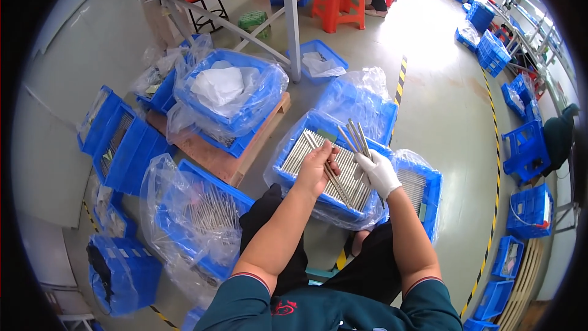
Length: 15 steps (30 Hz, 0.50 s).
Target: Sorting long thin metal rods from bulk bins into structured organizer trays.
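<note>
My bare left hand [317, 167] is closed around a couple of thin metal rods [338, 187] that slant down to the right. In a white glove, my right hand [378, 173] grips a small bundle of similar metal rods [356, 137], their ends fanning out up and to the left. Both hands are above a blue crate [283, 175] lined with clear plastic. Rows of silvery rods [296, 160] lie side by side in it, partly hidden by my hands. A green piece [326, 135] rests at the crate's far side.
Left of my legs, a plastic-draped blue crate [177, 219] holds loose rods. Another crate [433, 199] of rods stands at the right. Bagged crates [225, 124] sit on a wooden pallet [248, 162]. Red stools [339, 1] and a table leg [293, 30] are farther off.
</note>
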Each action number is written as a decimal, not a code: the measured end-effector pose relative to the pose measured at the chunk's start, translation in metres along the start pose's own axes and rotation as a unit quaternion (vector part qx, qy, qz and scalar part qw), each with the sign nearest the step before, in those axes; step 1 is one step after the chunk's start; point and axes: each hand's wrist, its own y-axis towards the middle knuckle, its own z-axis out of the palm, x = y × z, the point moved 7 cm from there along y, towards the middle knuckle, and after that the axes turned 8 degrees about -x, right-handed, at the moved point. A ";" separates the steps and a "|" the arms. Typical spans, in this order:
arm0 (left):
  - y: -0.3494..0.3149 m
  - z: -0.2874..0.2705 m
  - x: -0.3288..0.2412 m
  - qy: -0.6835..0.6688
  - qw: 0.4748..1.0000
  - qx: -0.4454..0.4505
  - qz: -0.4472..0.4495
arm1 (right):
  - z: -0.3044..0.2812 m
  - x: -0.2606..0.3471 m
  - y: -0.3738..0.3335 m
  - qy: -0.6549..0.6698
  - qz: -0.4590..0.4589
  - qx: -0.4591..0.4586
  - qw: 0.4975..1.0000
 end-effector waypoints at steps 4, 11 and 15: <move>0.009 -0.006 -0.017 -0.091 0.993 -0.047 0.058 | 0.007 0.002 -0.006 -0.001 -0.015 0.030 0.999; 0.008 -0.013 -0.012 -0.111 0.989 -0.067 0.068 | 0.019 -0.002 -0.006 -0.027 -0.046 0.006 0.999; 0.004 -0.001 -0.008 -0.086 0.991 -0.050 0.094 | 0.012 -0.007 -0.003 -0.022 -0.078 -0.021 0.996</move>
